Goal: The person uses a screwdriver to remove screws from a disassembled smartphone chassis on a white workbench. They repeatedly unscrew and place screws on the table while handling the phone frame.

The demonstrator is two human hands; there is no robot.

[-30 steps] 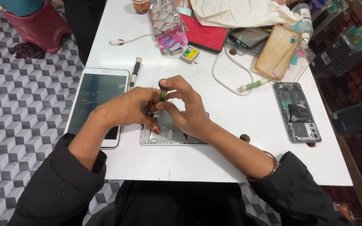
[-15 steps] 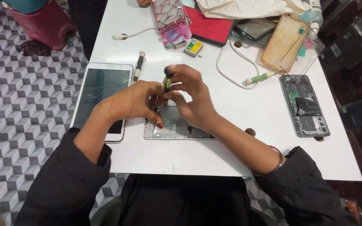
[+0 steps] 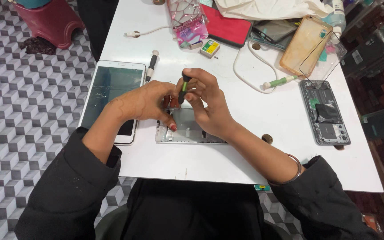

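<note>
Bare table [image 3: 245,164] right of hands — tablet [image 3: 112,98] blocks left, clutter behind.

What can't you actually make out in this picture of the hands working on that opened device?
- Head view: the tip of the screwdriver is hidden behind the fingers of the left hand and right hand.
- Much of the opened device lies under both hands.
- Any screws are too small to see.
- The white cloth is cut off by the top edge.
</note>
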